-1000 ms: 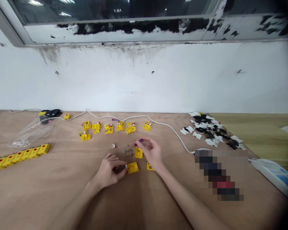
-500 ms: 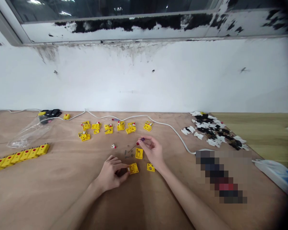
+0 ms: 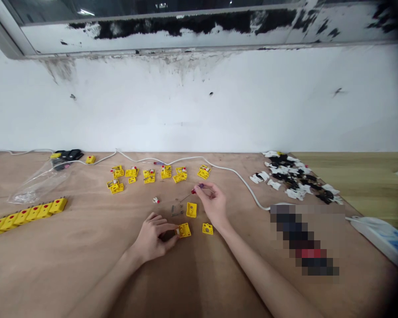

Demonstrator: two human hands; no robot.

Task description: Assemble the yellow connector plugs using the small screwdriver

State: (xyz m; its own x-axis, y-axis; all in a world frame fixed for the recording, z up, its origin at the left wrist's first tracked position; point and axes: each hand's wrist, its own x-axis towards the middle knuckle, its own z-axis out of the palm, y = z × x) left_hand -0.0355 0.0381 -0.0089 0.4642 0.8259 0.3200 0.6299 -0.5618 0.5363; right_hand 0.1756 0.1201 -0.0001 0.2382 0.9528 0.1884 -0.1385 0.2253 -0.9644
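Note:
Thumb and fingertips of my left hand [image 3: 155,238] pinch the left edge of an open yellow housing [image 3: 185,230] on the table. My right hand [image 3: 213,204] holds a small screwdriver [image 3: 194,191] by its red and purple handle, its thin shaft slanting down to the left. Below that shaft lie small metal parts [image 3: 177,211]. A yellow shell [image 3: 191,210] sits between the hands, and a flat yellow piece [image 3: 207,229] lies just left of my right wrist. A small white and red part [image 3: 156,200] rests above my left hand.
Several open yellow units [image 3: 149,176] stand in back, near a white cable [image 3: 232,170]. Closed yellow boxes [image 3: 28,215] form a row at left, below a clear bag [image 3: 36,183]. Black and white pieces [image 3: 290,174] are piled at right, beyond a pixelated area; a white power strip [image 3: 381,236] lies near the right edge.
My right hand has moved slightly up and right with the screwdriver, whose shaft is now farther from the small metal parts. My left hand keeps its pinch on the housing.

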